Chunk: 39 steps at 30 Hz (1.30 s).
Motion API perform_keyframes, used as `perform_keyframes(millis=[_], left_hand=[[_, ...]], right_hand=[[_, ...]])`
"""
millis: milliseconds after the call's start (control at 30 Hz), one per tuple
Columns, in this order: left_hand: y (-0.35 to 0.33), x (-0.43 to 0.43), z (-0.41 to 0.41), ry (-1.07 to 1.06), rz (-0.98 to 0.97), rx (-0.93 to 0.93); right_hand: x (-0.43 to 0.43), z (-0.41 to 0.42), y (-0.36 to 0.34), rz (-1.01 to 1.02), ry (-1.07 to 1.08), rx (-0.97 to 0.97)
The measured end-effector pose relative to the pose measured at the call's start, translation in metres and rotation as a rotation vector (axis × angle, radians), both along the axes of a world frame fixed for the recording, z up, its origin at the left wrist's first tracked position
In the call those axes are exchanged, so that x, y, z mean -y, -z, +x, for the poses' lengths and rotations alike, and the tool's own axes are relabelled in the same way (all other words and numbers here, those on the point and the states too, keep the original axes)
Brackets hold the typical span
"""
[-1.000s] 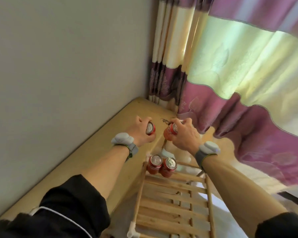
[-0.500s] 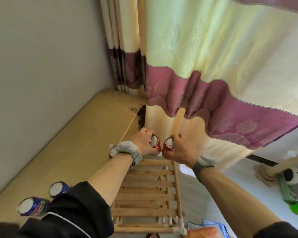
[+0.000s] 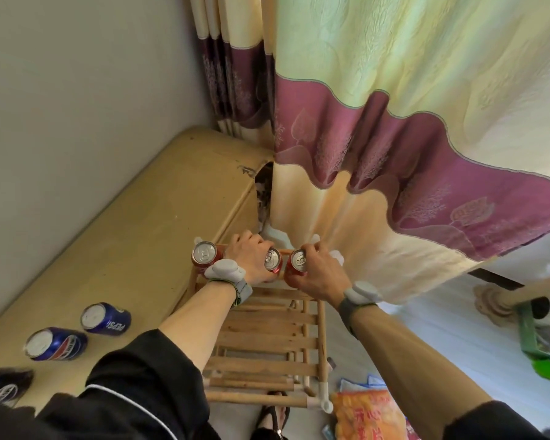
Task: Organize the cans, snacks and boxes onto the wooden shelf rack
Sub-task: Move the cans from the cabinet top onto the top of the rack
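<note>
Here, in the head view, the left hand (image 3: pixel 251 262) is gripping a first red can (image 3: pixel 272 260), fingers clamped round its side, and the right hand (image 3: pixel 318 274) is gripping a second red can (image 3: pixel 297 262) the same way, just beside the first. Both cans are staying upright at the far end of the wooden rack (image 3: pixel 267 331); whether they are touching its slats cannot be told. A third red can (image 3: pixel 204 254) is standing at the rack's far left corner. Three blue cans (image 3: pixel 105 319) are lying on the tan surface (image 3: pixel 140 233) to the left. An orange snack bag (image 3: pixel 369 414) is lying by the rack's near right corner.
</note>
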State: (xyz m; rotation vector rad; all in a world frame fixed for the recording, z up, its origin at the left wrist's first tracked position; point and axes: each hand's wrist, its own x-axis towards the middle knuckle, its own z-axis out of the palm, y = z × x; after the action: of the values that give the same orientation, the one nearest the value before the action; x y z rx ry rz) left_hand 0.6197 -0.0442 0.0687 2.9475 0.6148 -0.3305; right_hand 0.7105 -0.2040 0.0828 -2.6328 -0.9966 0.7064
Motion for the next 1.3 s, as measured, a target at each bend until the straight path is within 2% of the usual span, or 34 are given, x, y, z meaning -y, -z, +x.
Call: perform_keyframes(millis=[433,933,1300], left_hand=[[0.005,-0.005,0.001,0.019,-0.001,-0.020],[0.008,0.000,-0.001,0.037,-0.016,-0.059],[-0.028,-0.020,-0.028,-0.014,-0.008,-0.039]], right_hand=[[-0.010,0.000,0.013,0.022,-0.047,0.028],[-0.008,0.001,0.012,-0.053,-0.077,0.050],[-0.013,0.004,-0.032,-0.137,-0.202,0.203]])
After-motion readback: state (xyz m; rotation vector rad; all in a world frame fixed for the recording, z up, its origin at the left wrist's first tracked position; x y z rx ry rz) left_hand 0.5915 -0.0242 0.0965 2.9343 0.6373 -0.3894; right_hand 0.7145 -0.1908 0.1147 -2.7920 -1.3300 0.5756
